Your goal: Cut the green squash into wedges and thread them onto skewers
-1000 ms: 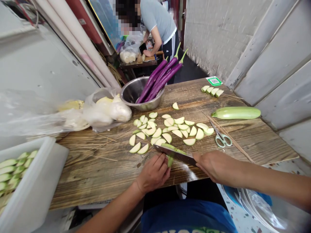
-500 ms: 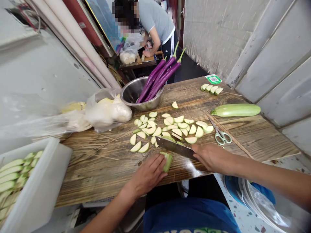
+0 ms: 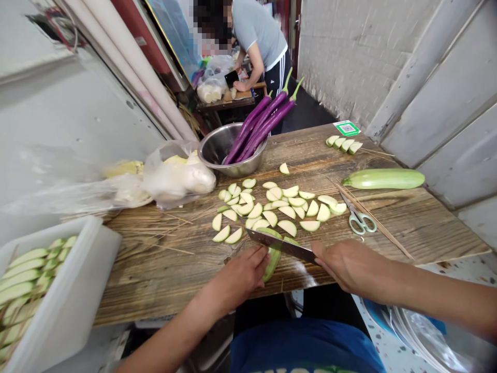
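Right hand (image 3: 345,267): closed around the handle of the knife (image 3: 281,244).
Left hand (image 3: 244,272): just left of the knife, fingers together and clamped on a cut green squash piece (image 3: 274,261); thumb mostly hidden. The piece lies on the wooden table (image 3: 155,292), partly under the blade, its near end toward the wearer.
White tub (image 3: 79,305): well left of the knife, containing rows of green-edged slices (image 3: 27,274).
Half-round slices (image 3: 287,227), pale with green rind: many, loose, some overlapping, spread just beyond the knife.
Scissors (image 3: 354,213), pale green handles: right of the knife and beyond it, beside a bundle of thin sticks (image 3: 376,222).
Plastic bag (image 3: 178,178), pale contents: left of the knife, farther off.
Whole green squash (image 3: 384,178): uncut, on its side, right of the knife and beyond the scissors.
Metal bowl (image 3: 248,168): beyond the knife, past the slices; purple eggplants (image 3: 256,132) leaning out over its rim.
Skewered slices (image 3: 344,144), one short row: far right of the knife, near a green card (image 3: 347,128).
Co-worker (image 3: 258,39), grey-blue top: farthest beyond the knife, bent over a small table.
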### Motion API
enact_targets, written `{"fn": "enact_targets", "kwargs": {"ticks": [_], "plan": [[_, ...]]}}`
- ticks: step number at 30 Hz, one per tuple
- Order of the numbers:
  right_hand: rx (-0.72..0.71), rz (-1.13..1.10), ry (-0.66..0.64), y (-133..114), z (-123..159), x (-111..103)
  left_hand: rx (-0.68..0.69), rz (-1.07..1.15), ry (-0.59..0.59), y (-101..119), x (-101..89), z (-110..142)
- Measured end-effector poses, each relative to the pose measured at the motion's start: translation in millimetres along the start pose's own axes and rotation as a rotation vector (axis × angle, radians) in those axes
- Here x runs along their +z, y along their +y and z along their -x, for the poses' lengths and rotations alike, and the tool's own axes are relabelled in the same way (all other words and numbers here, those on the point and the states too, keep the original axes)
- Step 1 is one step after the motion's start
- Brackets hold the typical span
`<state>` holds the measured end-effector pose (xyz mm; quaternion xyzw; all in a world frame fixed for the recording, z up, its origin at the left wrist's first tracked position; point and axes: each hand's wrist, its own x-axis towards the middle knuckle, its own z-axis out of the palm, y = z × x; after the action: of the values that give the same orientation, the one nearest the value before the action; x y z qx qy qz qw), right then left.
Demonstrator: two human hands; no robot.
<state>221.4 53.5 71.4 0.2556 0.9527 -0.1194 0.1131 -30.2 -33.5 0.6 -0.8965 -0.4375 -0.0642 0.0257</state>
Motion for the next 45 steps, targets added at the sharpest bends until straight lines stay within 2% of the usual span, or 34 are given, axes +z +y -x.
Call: {"fn": "enact_targets", "kwargs": {"ticks": [3, 10, 15, 24, 34, 40, 45], "plan": [[0.009, -0.017, 0.002, -1.4, 0.8, -1.2, -0.003, 0.021, -0.009, 0.0, 0.1, -0.7], [0.009, 0.008, 0.025, -2.7, 3.1, 2.5, -0.031, 0.118, -0.137, -0.8, -0.5, -2.2], [-0.001, 0.01, 0.036, -1.8, 3.2, 4.0, -0.064, 0.163, -0.146, -0.2, 0.4, -2.6], [-0.006, 0.009, -0.034, -0.1, 1.6, 1.3, -0.048, 0.12, -0.156, 1.2, -4.9, -6.6], [-0.032, -0.028, -0.042, 9.1, -15.1, 26.8, -0.065, 0.079, -0.166, 3.1, -2.6, -4.4], [0.036, -0.079, 0.022, 21.7, -20.1, 17.8, -0.094, 0.05, -0.21, 6.5, -5.4, -14.0], [0.053, -0.014, -0.004, 14.1, -9.8, 3.5, -0.109, 0.077, -0.198, 5.3, -3.7, -17.5]]}}
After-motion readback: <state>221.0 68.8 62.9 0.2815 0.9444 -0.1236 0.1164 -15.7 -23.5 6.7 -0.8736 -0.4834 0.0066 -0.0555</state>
